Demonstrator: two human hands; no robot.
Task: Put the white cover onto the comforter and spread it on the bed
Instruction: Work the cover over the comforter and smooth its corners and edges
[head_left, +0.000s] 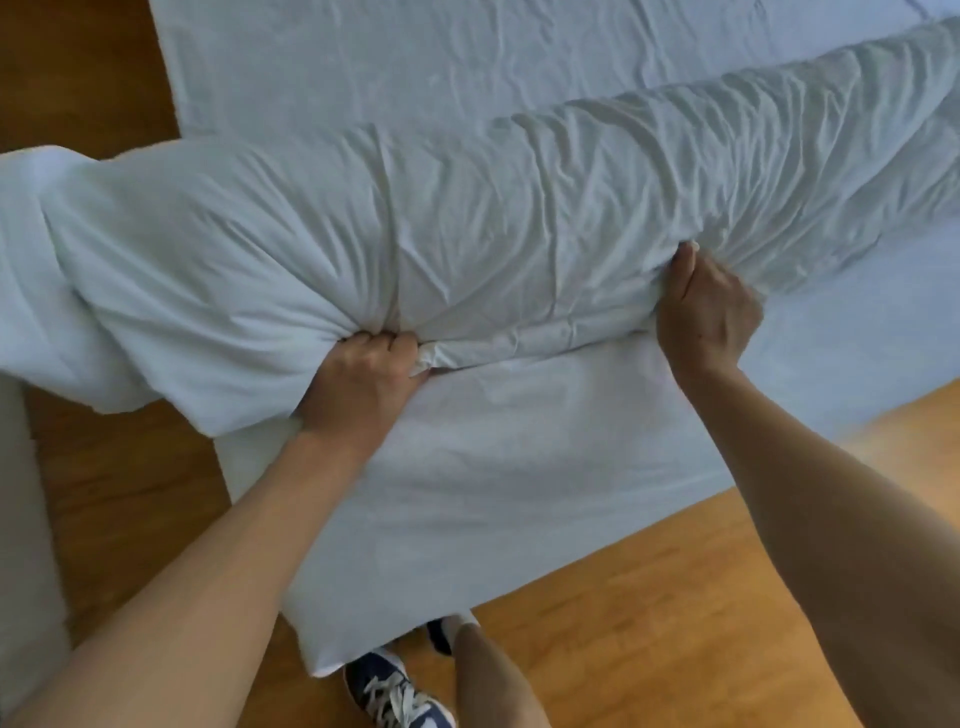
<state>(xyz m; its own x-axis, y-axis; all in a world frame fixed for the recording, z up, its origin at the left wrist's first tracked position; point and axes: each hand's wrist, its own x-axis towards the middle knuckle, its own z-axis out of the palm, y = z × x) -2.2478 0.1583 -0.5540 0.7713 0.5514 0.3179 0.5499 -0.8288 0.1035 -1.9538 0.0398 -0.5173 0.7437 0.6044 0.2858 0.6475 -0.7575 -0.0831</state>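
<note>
Where the long white roll of comforter (467, 208) lies slantwise across the bed (363, 62), bunched and creased in its white cover (519, 340): left hand (363, 374) fisted at the near edge, fingers curled tight into a gathered wad of the fabric, knuckles up, thumb side toward the middle, a small twist of cloth poking out beside it. Right hand (706, 306) further along the same near edge, fingers curled down and dug under the roll, thumb raised and pressed against the fabric, back of the hand toward the camera; fingertips hidden in the folds, so depth of hold not to be told. Both grips closed on cloth, none spread. Left end of the roll hanging off the bed's corner over the wooden floor (623, 597), right end running up toward the far right. Flat sheet between roll and bed edge. Blue-and-white shoe (389, 691) on the floor at the bed's near corner.
</note>
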